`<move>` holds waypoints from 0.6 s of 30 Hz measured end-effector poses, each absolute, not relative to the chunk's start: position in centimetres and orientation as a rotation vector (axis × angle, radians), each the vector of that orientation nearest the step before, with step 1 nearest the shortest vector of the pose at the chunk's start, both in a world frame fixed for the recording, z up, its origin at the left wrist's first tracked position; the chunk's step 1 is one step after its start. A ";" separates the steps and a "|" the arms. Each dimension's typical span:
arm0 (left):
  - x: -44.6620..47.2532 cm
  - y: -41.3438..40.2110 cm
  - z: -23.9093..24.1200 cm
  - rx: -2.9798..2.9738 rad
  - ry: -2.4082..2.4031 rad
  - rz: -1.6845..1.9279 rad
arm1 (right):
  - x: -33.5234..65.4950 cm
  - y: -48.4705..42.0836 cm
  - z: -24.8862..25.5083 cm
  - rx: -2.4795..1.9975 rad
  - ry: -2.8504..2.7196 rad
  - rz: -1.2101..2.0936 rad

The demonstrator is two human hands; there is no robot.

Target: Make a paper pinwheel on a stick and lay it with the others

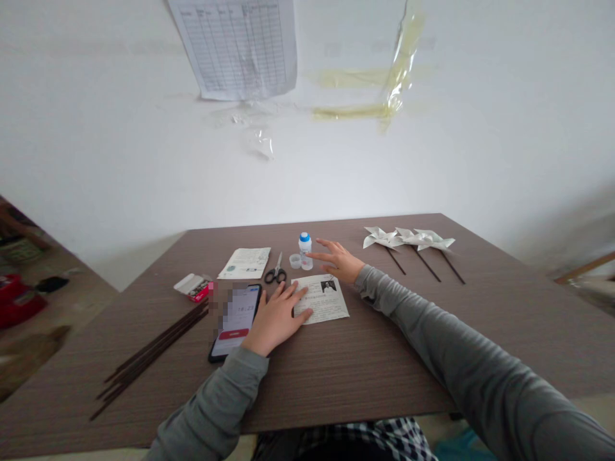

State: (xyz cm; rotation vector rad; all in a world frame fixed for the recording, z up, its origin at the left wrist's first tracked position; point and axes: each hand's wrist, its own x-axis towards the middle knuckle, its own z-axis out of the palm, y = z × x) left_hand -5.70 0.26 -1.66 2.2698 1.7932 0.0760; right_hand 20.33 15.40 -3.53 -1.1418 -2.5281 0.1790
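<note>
My left hand (277, 317) lies flat with fingers spread on the table, its fingertips on the left edge of a printed paper sheet (323, 299). It partly covers a phone (234, 320) with a lit screen. My right hand (337, 259) is open, fingers stretched toward a small white bottle with a blue cap (305, 250). It holds nothing and its fingertips are just short of the bottle. A small clear cap (295, 260) sits beside the bottle. Black-handled scissors (276, 271) lie left of it.
A second printed sheet (245, 263) and a small red and white box (193, 286) lie at the left. Several dark thin sticks (151, 353) lie on the brown table (336, 384). Three white paper pinwheels on sticks (408, 240) rest at the far right. A white wall stands behind.
</note>
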 end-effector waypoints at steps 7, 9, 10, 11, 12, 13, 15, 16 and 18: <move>-5.7 0.2 -1.1 2.246 1.785 0.033 | 18.1 18.3 -5.2 -1.098 -2.535 0.211; -5.7 0.1 -1.1 2.242 1.786 0.033 | 17.8 18.8 -5.9 -1.078 -2.515 0.257; -5.7 0.1 -1.1 2.239 1.789 0.030 | 17.8 18.9 -6.1 -1.062 -2.500 0.288; -5.7 0.1 -1.1 2.237 1.792 0.029 | 17.9 19.0 -6.4 -1.035 -2.488 0.324; -5.7 0.1 -1.1 2.235 1.793 0.030 | 18.1 19.1 -6.5 -0.998 -2.476 0.363; -5.7 0.1 -1.2 2.235 1.793 0.036 | 18.3 19.2 -6.7 -0.951 -2.463 0.401; -5.8 0.2 -1.3 2.240 1.785 0.050 | 18.7 19.5 -7.0 -0.853 -2.432 0.463; -5.9 0.2 -1.4 2.245 1.778 0.057 | 18.9 19.6 -7.2 -0.814 -2.413 0.483; -5.9 0.3 -1.6 2.251 1.767 0.074 | 19.2 19.8 -7.5 -0.757 -2.381 0.509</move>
